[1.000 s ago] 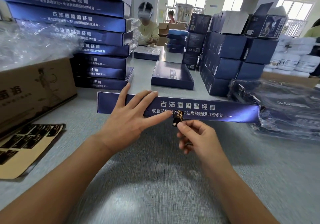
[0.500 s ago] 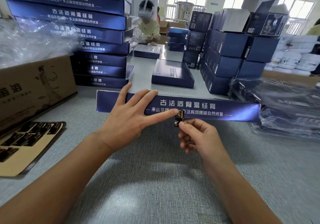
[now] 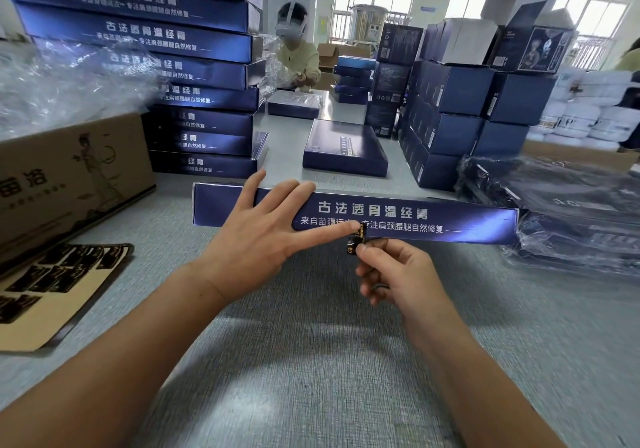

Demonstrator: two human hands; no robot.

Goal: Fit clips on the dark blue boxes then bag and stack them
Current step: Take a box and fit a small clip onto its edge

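Note:
A flat dark blue box (image 3: 433,222) with white lettering lies across the grey table (image 3: 311,361), its long front side facing me. My left hand (image 3: 263,236) rests spread on that side, fingers straight, thumb tip pressing beside a small black and gold clip (image 3: 356,241) at the box's lower front edge. My right hand (image 3: 394,274) pinches the clip's lower end between thumb and forefinger, other fingers curled.
A tall stack of like boxes (image 3: 194,67) stands back left, one box (image 3: 346,150) lies behind. Cube cartons (image 3: 457,108) rise back right, bagged boxes (image 3: 571,212) lie right. A cardboard carton (image 3: 69,177) with plastic bags and a clip sheet (image 3: 52,285) sit left. A person works beyond.
The clip and my right hand have risen slightly against the box's lower edge. My left hand has stayed pressed on the box's front.

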